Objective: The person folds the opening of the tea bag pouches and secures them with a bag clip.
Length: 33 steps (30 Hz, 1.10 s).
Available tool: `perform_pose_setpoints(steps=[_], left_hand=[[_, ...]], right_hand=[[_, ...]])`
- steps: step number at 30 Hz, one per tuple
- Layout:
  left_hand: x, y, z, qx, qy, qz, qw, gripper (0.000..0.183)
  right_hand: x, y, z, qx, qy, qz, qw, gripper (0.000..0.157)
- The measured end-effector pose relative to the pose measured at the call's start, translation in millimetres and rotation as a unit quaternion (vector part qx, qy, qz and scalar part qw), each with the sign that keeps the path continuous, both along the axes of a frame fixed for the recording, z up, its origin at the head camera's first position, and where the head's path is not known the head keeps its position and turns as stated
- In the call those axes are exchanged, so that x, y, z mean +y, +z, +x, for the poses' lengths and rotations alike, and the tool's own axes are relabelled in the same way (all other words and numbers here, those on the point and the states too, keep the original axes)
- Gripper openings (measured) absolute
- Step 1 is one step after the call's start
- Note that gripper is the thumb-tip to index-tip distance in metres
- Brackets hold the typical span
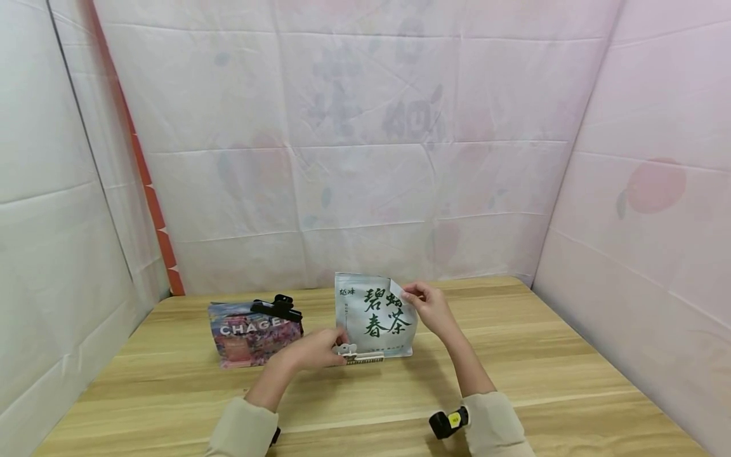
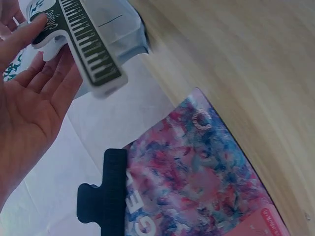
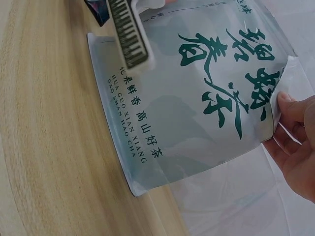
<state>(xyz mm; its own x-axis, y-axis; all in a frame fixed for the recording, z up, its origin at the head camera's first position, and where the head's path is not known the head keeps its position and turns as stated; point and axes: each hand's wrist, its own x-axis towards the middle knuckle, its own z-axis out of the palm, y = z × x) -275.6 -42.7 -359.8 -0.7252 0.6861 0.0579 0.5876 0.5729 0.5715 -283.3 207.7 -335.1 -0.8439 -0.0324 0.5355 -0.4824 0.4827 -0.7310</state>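
A pale tea bag (image 1: 356, 317) with green Chinese characters stands upright on the table. My right hand (image 1: 432, 311) pinches its upper right corner, which is folded over toward the front, between thumb and fingers. In my left hand (image 1: 311, 349) is a white bag clip (image 2: 91, 44) with a piano-key pattern, gripped by its handle between thumb and fingers. The clip's long bar crosses in front of the tea bag's lower part in the head view. Left of that hand stands a colourful CHAGEE bag (image 1: 245, 349) with a black clip (image 1: 276, 309) on its top edge.
The wooden table (image 1: 542, 381) runs back to a pale printed cloth wall (image 1: 365, 190), with more cloth at both sides. A black device with a yellow label (image 1: 448, 422) sits at the right cuff.
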Motion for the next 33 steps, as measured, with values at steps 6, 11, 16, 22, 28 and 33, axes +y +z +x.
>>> perform_pose_setpoints(steps=[6, 11, 16, 22, 28, 33], left_hand=[[3.6, 4.3, 1.0, 0.026, 0.007, 0.013, 0.9996, 0.024], [8.1, 9.3, 0.7, 0.064, 0.009, 0.016, 0.9978, 0.024], [13.5, 19.7, 3.0, 0.084, 0.006, 0.02, 0.9963, 0.024], [21.6, 37.8, 6.0, 0.109, 0.01, 0.021, 0.9938, 0.025], [28.3, 49.5, 4.7, 0.132, 0.012, 0.038, 0.9904, 0.026], [31.9, 60.2, 4.3, 0.146, 0.012, 0.055, 0.9878, 0.025]], right_hand=[[-8.5, 15.4, 17.7, 0.003, -0.005, 0.007, 1.0, 0.006], [-8.9, 14.8, 17.8, 0.005, -0.007, 0.003, 1.0, 0.006], [-2.7, 4.9, 6.5, 0.009, 0.001, 0.005, 1.0, 0.006], [8.2, -13.1, -14.9, 0.005, 0.003, 0.005, 1.0, 0.007], [8.1, -10.9, -11.4, 0.015, 0.009, 0.002, 1.0, 0.006], [-0.2, 4.4, 4.5, 0.005, 0.011, -0.001, 1.0, 0.006]])
